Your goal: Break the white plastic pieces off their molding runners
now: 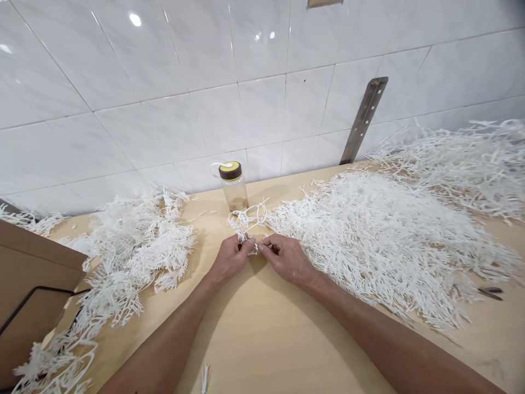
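In the middle of the table my left hand (234, 255) pinches a white, branching, string-like piece (248, 218) that spreads up and away from the fingers. My right hand (288, 257) is closed in a pinch at the near end of the same piece, thumb and forefinger close to my left fingertips. What exactly lies between the right fingertips is small and partly hidden. Just beyond the piece stands a clear bottle (234, 191) with a black and yellow lid. A large heap of thin white strands (381, 235) lies right of my right hand.
Another tangled white heap (139, 246) covers the left side, beside a cardboard box (36, 290). A small dark tool (490, 293) lies at the right. One small white bundle (205, 377) rests at the near edge. A metal bracket (364, 120) stands against the tiled wall (197, 131).
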A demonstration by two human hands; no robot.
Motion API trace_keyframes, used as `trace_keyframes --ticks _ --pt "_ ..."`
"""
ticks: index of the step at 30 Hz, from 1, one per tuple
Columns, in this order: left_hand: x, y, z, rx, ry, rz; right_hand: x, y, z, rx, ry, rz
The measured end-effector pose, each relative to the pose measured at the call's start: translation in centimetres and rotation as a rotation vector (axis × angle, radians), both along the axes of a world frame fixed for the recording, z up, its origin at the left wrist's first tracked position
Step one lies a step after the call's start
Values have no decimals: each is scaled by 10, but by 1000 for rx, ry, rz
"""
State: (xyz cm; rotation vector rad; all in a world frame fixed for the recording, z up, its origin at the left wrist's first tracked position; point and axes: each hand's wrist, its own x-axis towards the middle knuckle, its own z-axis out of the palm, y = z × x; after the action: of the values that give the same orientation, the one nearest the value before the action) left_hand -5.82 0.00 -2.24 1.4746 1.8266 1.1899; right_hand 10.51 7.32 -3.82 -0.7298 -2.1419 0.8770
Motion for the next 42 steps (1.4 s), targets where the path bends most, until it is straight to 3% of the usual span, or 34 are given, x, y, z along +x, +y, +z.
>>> trace_keyframes --ticks 6,17,33,42 --pt "3 -1 5 -15 -8 -8 0 -3 5 -80 -8 10" --pt "7 -2 5 -16 35 -3 -1 -4 7 -69 -39 24" --pt "5 0 3 -43 -21 -8 0 -3 -1 81 -14 46" --pt "19 2 -1 -8 171 193 -9 -5 -7 154 -43 -80"
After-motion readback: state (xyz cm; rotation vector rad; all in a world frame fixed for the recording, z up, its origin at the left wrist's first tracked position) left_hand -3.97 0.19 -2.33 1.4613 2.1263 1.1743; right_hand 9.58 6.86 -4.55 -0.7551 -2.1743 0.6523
